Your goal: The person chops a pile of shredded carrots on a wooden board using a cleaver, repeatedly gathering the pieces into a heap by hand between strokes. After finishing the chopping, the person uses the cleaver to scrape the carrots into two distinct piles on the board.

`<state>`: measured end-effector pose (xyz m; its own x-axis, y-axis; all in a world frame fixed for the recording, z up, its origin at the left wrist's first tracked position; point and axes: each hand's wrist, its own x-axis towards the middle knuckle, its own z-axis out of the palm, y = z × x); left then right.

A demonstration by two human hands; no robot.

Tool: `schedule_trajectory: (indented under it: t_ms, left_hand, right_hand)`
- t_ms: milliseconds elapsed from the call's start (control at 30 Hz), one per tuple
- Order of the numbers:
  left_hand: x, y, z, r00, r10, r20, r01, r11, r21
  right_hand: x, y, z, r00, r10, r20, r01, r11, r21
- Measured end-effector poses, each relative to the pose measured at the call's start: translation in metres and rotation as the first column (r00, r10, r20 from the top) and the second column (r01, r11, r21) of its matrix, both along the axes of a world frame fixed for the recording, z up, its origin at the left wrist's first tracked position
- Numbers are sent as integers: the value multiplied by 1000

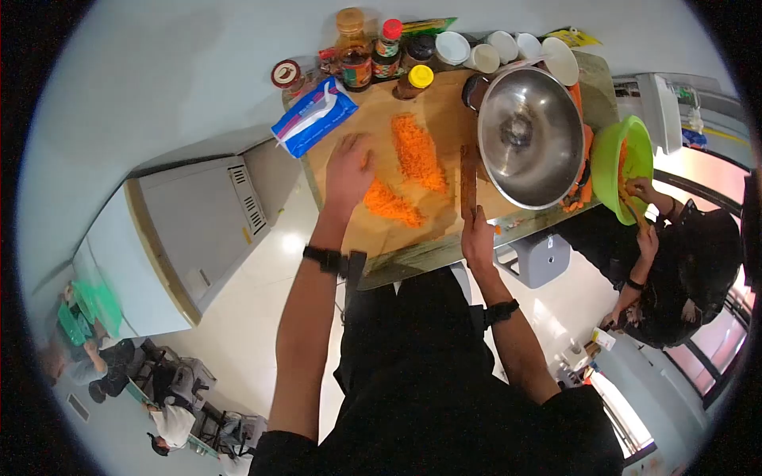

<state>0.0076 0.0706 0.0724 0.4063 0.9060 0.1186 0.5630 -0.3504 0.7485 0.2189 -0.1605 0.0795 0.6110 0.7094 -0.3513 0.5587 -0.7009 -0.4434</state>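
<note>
My left hand (349, 170) is over the left part of the wooden cutting board (325, 163), blurred, with its fingers bent and bits of orange at the fingertips. Right below it lies a small heap of finely chopped carrot (394, 205). A longer heap of chopped carrot (417, 155) stretches across the middle of the board. Near the front edge, my right hand (478, 240) is closed around the handle of a knife (468, 182). The knife points away from me, its blade seen nearly edge-on and reflecting brown, just left of a large steel bowl (528, 139).
Sauce bottles (355, 59), a yellow-lidded jar (414, 82) and white cups (502, 46) line the back. A blue tissue pack (315, 117) lies at the back left. Whole carrots (583, 178) sit behind the bowl. At right, another person's hands work at a green basin (607, 170).
</note>
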Motion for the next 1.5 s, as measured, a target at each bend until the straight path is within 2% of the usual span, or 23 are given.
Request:
schedule_trajectory:
  t_ms: [33,167,233,267,333,367,433,467,533,567,633,767,833,900,967,1033,1167,1233,1300,1367,1400,1467,1500]
  left_hand:
    - [17,11,0,993,-114,7,114,993,5]
    - [75,27,-22,977,-210,-48,208,977,-51]
    - [91,19,-44,965,-255,65,258,964,-58]
    - [96,9,-51,964,-256,64,261,963,-70]
    - [96,-13,-55,981,-162,103,178,969,-171]
    - [93,-23,-55,982,-164,94,178,969,-173]
    - [92,-44,-53,992,-17,123,41,981,-191]
    - [94,-54,-51,992,-14,125,38,981,-189]
    - [99,-68,-46,954,202,219,-129,943,-307]
    - [102,-71,-44,952,214,218,-142,942,-304]
    - [106,-73,-40,852,393,347,-230,875,-427]
    - [91,-67,-38,844,411,345,-295,892,-341]
    - [80,-56,-45,925,325,199,-276,931,-240]
    - [79,-38,-50,947,261,186,-224,954,-197]
    - [81,-27,-55,966,198,164,-172,972,-161]
    - [84,-19,-57,999,-1,-41,0,1000,-31]
    - [85,-27,-52,997,-82,4,82,992,-98]
    - [84,-46,-46,984,-177,33,180,972,-153]
    - [81,-57,-35,988,-142,59,148,983,-113]
    - [76,-68,-22,990,-113,88,120,989,-80]
    - [73,-71,-11,992,-72,103,78,996,-53]
    - [65,-89,-1,994,-26,110,29,999,-26]
    - [61,-102,-3,1000,11,-11,-12,998,-56]
  right_hand:
    - [4,-5,-4,1000,-26,5,26,999,-20]
    - [-15,6,1,998,-18,61,28,987,-156]
    - [-25,9,-3,993,119,15,-119,993,-2]
    - [-29,12,-5,993,117,10,-117,993,-13]
    - [-37,26,-3,999,-43,-20,41,995,-90]
    - [-39,33,-2,999,-45,-29,42,995,-91]
    - [-37,45,-1,998,-60,-23,59,997,-40]
    - [-34,50,0,998,-56,-21,56,998,-38]
    - [-30,64,3,992,99,-77,-102,994,-33]
    - [-32,73,2,991,112,-79,-115,993,-30]
    - [-39,90,3,973,204,-113,-214,972,-93]
    - [-22,98,7,945,325,-41,-325,945,-16]
    - [-7,96,27,949,314,12,-313,947,-69]
    - [11,81,5,948,307,80,-305,952,-40]
    - [20,71,7,971,236,-33,-237,969,-73]
    - [30,56,7,967,240,-85,-245,968,-49]
    - [37,42,8,956,218,-198,-211,976,57]
    - [36,52,9,953,245,-176,-239,969,56]
    - [32,66,8,950,274,-152,-268,962,59]
    - [25,77,3,939,340,-54,-322,923,210]
    - [24,82,5,924,381,22,-378,907,187]
    - [23,84,-3,915,403,19,-403,908,115]
    - [22,86,-7,907,421,20,-422,906,43]
